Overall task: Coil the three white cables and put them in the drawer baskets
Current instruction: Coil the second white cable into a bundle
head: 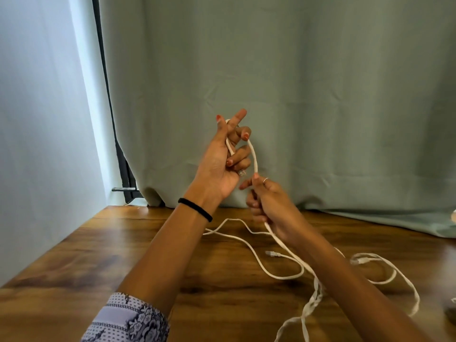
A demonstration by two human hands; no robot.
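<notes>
My left hand [223, 159] is raised above the wooden table [98, 255], palm toward me, gripping the plug end of a flat white cable [254, 156] that loops over its fingers. My right hand [267, 201], just below and to the right, pinches the same cable between thumb and fingers. From there the cable drops to the table and trails off at the bottom right. A thinner white cable [256, 257] lies loose on the table under my arms. Another white cable [392, 270] curls at the right, its plug near my right forearm.
A grey-green curtain [296, 95] hangs right behind the table and drapes onto it at the right. A dark stand pole [108, 95] runs down beside the curtain's left edge. No drawer baskets are in view.
</notes>
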